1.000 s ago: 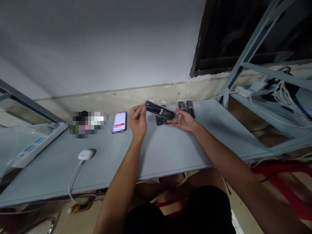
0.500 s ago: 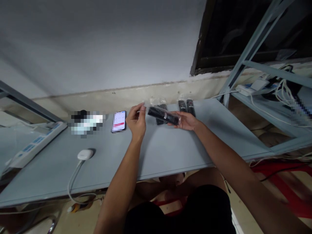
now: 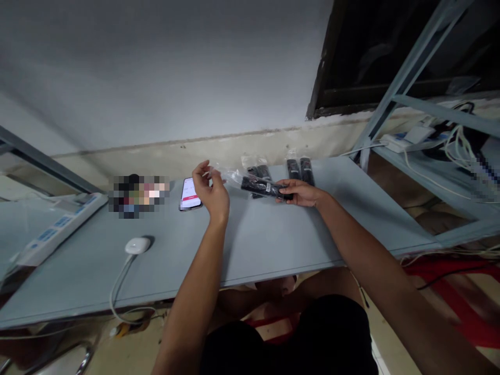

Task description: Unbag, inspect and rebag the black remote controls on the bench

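Holding: your right hand [image 3: 300,192] carries a black remote control [image 3: 261,187] inside a clear plastic bag [image 3: 230,176], over the far part of the table.
Right fingers: curled closed around the remote's end, gripping it through the plastic.
Left side: your left hand [image 3: 210,191] is raised, fingers partly open, with the bag's loose film reaching up to them; you cannot tell whether they have hold of it.
Remote position: between your two hands, lying roughly crosswise.
Table: long pale grey-blue tabletop [image 3: 273,239].
Just beyond: two black remotes in clear bags [image 3: 300,172] lying side by side, a third bagged black remote [image 3: 258,172] partly behind the held one.
Left of you: black smartphone with lit screen [image 3: 190,194], pixelated blurred object [image 3: 138,197], round white device with white cable [image 3: 137,245], white power strip [image 3: 58,229].
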The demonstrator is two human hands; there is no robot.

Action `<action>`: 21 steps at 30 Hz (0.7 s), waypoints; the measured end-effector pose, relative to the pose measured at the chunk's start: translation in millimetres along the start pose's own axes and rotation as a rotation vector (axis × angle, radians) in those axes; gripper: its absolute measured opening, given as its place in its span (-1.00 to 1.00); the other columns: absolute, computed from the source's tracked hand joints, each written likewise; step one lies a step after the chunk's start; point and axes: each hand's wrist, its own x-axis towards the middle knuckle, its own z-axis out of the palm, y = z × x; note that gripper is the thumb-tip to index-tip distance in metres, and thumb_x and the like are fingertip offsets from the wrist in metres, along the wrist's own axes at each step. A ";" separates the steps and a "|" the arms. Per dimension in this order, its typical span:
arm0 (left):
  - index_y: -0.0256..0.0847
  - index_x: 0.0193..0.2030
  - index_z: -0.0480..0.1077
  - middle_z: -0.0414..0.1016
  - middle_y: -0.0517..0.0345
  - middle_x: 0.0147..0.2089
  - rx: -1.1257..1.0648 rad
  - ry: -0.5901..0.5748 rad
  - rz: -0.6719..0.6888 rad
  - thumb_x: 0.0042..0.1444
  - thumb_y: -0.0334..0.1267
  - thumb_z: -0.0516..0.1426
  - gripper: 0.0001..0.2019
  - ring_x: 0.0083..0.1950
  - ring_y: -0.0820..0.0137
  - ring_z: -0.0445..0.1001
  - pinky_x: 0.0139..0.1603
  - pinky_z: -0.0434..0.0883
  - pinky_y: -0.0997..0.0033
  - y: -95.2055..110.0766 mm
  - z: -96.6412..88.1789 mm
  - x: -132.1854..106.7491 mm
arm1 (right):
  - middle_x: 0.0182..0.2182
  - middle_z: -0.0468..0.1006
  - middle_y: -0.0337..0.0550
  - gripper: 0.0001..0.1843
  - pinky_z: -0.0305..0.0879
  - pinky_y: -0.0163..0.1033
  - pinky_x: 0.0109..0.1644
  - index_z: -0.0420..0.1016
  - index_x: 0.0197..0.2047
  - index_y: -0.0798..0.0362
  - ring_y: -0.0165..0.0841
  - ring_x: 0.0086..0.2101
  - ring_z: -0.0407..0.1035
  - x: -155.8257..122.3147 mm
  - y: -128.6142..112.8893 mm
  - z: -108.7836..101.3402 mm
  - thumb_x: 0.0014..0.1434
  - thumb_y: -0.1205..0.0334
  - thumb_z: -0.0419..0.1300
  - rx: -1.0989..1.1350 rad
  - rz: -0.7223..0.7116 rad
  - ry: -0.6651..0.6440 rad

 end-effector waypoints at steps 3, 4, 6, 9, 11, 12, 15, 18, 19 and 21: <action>-0.13 0.18 0.40 0.45 -0.06 0.16 0.255 0.020 0.203 0.35 -0.16 0.17 -0.70 0.11 0.28 0.50 0.09 0.51 0.26 4.3 -6.8 0.3 | -0.19 0.72 -0.11 -0.63 0.49 -0.49 -0.46 0.64 -0.05 0.06 -0.33 -0.26 0.69 2.0 0.6 -4.1 0.07 0.34 0.55 -0.043 0.003 0.012; -0.14 0.17 0.41 0.44 -0.08 0.18 0.321 -0.022 0.287 0.35 -0.18 0.17 -0.70 0.17 0.23 0.49 0.15 0.48 0.19 7.7 -8.3 -0.7 | -0.18 0.72 -0.11 -0.63 0.51 -0.49 -0.44 0.65 -0.04 0.06 -0.33 -0.25 0.69 2.5 0.9 -5.0 0.08 0.32 0.56 -0.051 0.007 0.014; -0.14 0.15 0.45 0.47 -0.09 0.17 0.393 -0.201 0.466 0.35 -0.15 0.18 -0.71 0.23 0.14 0.48 0.26 0.44 0.06 15.1 -8.7 -5.0 | -0.16 0.73 -0.10 -0.63 0.53 -0.49 -0.41 0.67 -0.04 0.06 -0.33 -0.24 0.69 3.3 1.9 -6.3 0.09 0.29 0.57 -0.069 0.019 0.011; -0.06 0.23 0.45 0.51 -0.09 0.26 0.406 -0.675 0.661 0.30 -0.04 0.26 -0.59 0.32 0.06 0.46 0.36 0.39 -0.06 21.9 -2.7 -15.9 | -0.11 0.75 -0.07 -0.62 0.57 -0.47 -0.32 0.69 0.01 0.05 -0.35 -0.22 0.69 3.4 3.2 -7.9 0.12 0.25 0.56 -0.101 0.041 -0.001; -0.03 0.38 0.35 0.43 -0.12 0.39 0.425 -0.960 0.683 0.24 -0.01 0.33 -0.39 0.40 0.01 0.41 0.41 0.36 -0.10 20.7 2.3 -23.9 | -0.06 0.75 -0.04 -0.60 0.60 -0.46 -0.25 0.70 0.05 0.05 -0.36 -0.21 0.69 2.3 3.0 -8.6 0.14 0.24 0.56 -0.118 0.046 -0.004; -0.04 0.44 0.29 0.40 -0.14 0.44 0.444 -1.060 0.664 0.22 -0.04 0.36 -0.31 0.42 0.00 0.40 0.41 0.37 -0.10 18.6 4.0 -27.1 | -0.03 0.75 -0.03 -0.59 0.61 -0.45 -0.23 0.70 0.06 0.05 -0.36 -0.20 0.70 1.3 2.3 -8.6 0.14 0.23 0.56 -0.124 0.047 -0.002; -0.10 0.52 0.19 0.42 -0.14 0.43 0.502 -1.222 0.557 0.21 -0.20 0.35 -0.22 0.37 0.04 0.47 0.33 0.47 -0.01 9.4 4.0 -31.2 | 0.00 0.74 -0.01 -0.56 0.63 -0.43 -0.21 0.71 0.07 0.05 -0.33 -0.20 0.71 -3.1 -1.6 -6.7 0.12 0.22 0.57 -0.151 0.068 0.004; -0.09 0.48 0.29 0.54 -0.08 0.32 0.544 -1.233 0.479 0.21 -0.26 0.33 -0.30 0.27 0.10 0.56 0.24 0.54 0.07 2.5 -0.3 -28.1 | 0.00 0.74 -0.01 -0.55 0.66 -0.38 -0.15 0.72 0.09 0.04 -0.32 -0.19 0.71 -8.3 -6.6 -3.5 0.12 0.26 0.57 -0.187 0.110 -0.004; -0.08 0.45 0.33 0.58 -0.05 0.28 0.556 -1.233 0.468 0.21 -0.26 0.33 -0.34 0.24 0.10 0.59 0.23 0.55 0.07 1.3 -1.5 -26.6 | -0.01 0.74 -0.01 -0.55 0.67 -0.36 -0.12 0.72 0.09 0.05 -0.31 -0.19 0.71 -9.9 -7.9 -2.8 0.12 0.26 0.57 -0.199 0.120 -0.005; -0.06 0.40 0.40 0.62 -0.03 0.24 0.579 -1.254 0.453 0.20 -0.26 0.34 -0.40 0.21 0.10 0.61 0.21 0.56 0.07 0.4 -2.9 -24.1 | -0.02 0.75 0.00 -0.56 0.67 -0.32 -0.05 0.73 0.07 0.06 -0.31 -0.18 0.71 -12.7 -10.1 -2.6 0.11 0.27 0.57 -0.223 0.137 -0.004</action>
